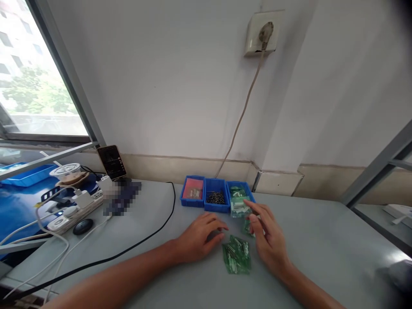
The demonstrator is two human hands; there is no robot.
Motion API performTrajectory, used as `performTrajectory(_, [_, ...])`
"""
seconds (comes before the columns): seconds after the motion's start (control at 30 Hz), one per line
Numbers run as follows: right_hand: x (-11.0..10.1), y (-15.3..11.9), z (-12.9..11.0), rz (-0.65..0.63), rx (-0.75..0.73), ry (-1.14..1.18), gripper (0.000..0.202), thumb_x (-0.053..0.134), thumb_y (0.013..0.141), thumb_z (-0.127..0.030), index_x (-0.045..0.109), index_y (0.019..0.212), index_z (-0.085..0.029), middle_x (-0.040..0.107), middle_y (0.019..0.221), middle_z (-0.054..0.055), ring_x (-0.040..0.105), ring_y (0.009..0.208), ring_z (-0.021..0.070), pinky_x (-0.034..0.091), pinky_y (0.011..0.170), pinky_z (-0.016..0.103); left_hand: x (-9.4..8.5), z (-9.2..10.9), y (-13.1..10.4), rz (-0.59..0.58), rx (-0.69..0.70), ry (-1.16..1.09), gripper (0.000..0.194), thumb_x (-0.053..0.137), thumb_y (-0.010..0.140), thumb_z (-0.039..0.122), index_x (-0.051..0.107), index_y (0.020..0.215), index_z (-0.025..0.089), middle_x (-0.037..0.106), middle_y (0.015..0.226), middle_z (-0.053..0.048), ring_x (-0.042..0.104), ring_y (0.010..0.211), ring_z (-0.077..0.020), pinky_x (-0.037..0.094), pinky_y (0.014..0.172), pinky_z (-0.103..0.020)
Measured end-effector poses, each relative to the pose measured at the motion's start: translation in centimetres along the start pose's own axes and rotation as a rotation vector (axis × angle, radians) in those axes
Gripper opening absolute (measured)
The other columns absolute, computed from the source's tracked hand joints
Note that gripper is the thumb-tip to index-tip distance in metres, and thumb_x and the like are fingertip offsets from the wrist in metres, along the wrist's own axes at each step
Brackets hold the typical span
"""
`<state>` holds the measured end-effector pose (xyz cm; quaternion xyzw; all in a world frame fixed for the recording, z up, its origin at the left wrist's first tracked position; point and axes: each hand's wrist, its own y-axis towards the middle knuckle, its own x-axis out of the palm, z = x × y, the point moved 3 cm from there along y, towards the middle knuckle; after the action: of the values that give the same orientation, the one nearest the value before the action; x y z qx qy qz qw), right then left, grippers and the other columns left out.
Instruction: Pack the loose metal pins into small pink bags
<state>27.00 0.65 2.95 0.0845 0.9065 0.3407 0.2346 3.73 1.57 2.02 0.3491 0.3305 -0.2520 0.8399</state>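
Observation:
Three blue bins stand side by side: the left bin point(183, 201) has a pink packet point(193, 189), the middle bin point(217, 208) has loose dark screws point(215, 197), and the right bin point(249, 193) has green bags of metal parts. One green bag point(240, 207) hangs over that bin's front edge, at the fingertips of my right hand point(268, 238), whose fingers are apart. Another bag is partly hidden behind them. My left hand point(201, 237) rests empty on the table, fingers apart, left of a pile of green bags point(237, 255) with metal pieces.
A black cable point(128, 248) crosses the grey table point(309, 240) on the left. Beyond it are a black mouse point(83, 226), a power strip point(61, 221) with white cords and a propped phone point(111, 162). Metal frame bars stand on both sides.

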Motion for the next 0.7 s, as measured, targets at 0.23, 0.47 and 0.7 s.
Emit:
performTrajectory(0.23, [-0.9,0.8,0.9,-0.004,0.009,-0.076,0.043,0.044,0.114,-0.043,0.057,0.154,-0.035,0.064,0.135,0.011,0.073,0.1,0.026,0.063,0.074,0.038,0.4,1.3,-0.2,-0.166,0.159,0.141,0.041,0.07,0.103,0.045,0.068,0.143,0.038,0.063,0.145,-0.008,0.058,0.129,-0.0302,0.042,0.117,-0.046])
performTrajectory(0.47, [-2.2,2.1,1.5,0.11,-0.013,-0.213,0.043,0.051,0.11,-0.046,0.061,0.15,-0.034,0.066,0.136,0.013,0.073,0.102,0.0297,0.066,0.075,0.041,0.7,0.7,-0.4,-0.132,0.135,0.094,0.043,0.081,0.092,0.058,0.074,0.121,0.028,0.064,0.145,-0.01,0.06,0.131,-0.0321,0.042,0.115,-0.046])
performTrajectory(0.7, [-3.3,3.3,3.2,0.151,0.031,-0.254,0.047,0.051,0.111,-0.046,0.056,0.155,-0.031,0.063,0.14,0.015,0.078,0.097,0.0283,0.065,0.078,0.042,0.8,0.4,-0.3,-0.149,0.087,0.083,0.047,0.081,0.093,0.053,0.066,0.129,0.027,0.069,0.137,-0.01,0.06,0.129,-0.0308,0.04,0.114,-0.044])
